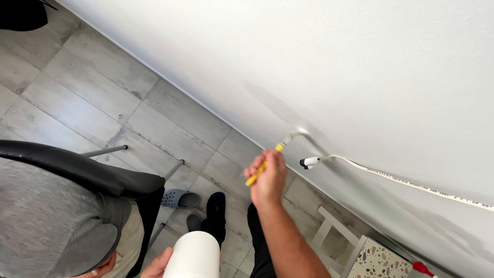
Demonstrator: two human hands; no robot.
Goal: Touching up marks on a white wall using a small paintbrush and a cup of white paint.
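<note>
Yellow is what I am gripping: my right hand (268, 177) is closing in a fist round the handle of a small brush (278, 148), its pale bristles pressing flat on the white wall (360, 62) where a wet grey patch is showing. My left hand (157, 265) is wrapping round a white tub (193, 256) at the lower edge of view, fingers curled on its side.

Just right of the bristles, a white plug (310, 162) is sticking out of the wall, with a flat white cable (411, 183) running off along the wall to the right. I am judging that a wide stroke could smear paint onto the plug or cable. Below, a person in a grey top (51, 216) is sitting close by, so drips from the brush or a tilting tub could be landing on them or on the grey floor tiles (77, 87).
</note>
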